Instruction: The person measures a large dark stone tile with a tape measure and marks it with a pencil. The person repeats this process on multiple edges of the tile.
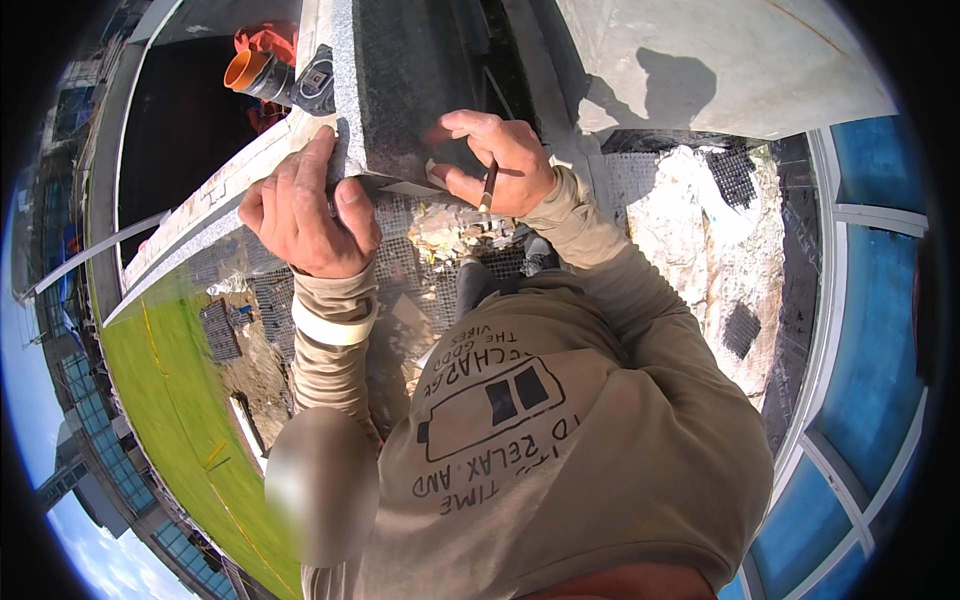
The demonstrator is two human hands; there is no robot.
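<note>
A grey stone slab (405, 110) with a pale speckled edge (347, 85) lies in front of me. My left hand (315, 210) rests at its near left corner, index finger stretched along the edge and thumb apart, gripping nothing that I can see. Across the slab's near end, my right hand (505, 165) keeps a slim brown pencil (489, 186) between its fingers, light end pointing down. The thumb and forefinger of that hand reach to the slab's near edge; a small pale piece (433, 172) shows by the thumb tip.
A black rounded tool (316, 82) and a dark cylinder with an orange rim (243, 71) sit on the ledge at far left. Rubble (450, 235) and dark mesh lie below. Blue glazing (880, 290) stands at right; green ground (165, 390) drops away at left.
</note>
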